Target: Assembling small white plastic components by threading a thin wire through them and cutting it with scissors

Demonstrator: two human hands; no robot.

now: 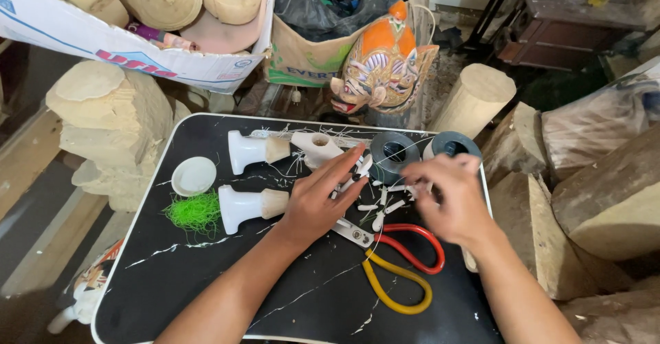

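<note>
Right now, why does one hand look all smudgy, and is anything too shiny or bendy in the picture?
In the head view, the right hand is smeared by motion blur, while the left hand and the scissors look sharp; light is soft and even, with faint shadows on the black table and no strong glare; the table's edges bow slightly, as a wide lens makes them.

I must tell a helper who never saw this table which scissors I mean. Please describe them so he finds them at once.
Start at the black tabletop. Near its front edge, just below the person's left hand and right hand, lie the scissors. They are the only tool with looped handles, one red and one yellow, unlike the white pieces beside them.
</note>
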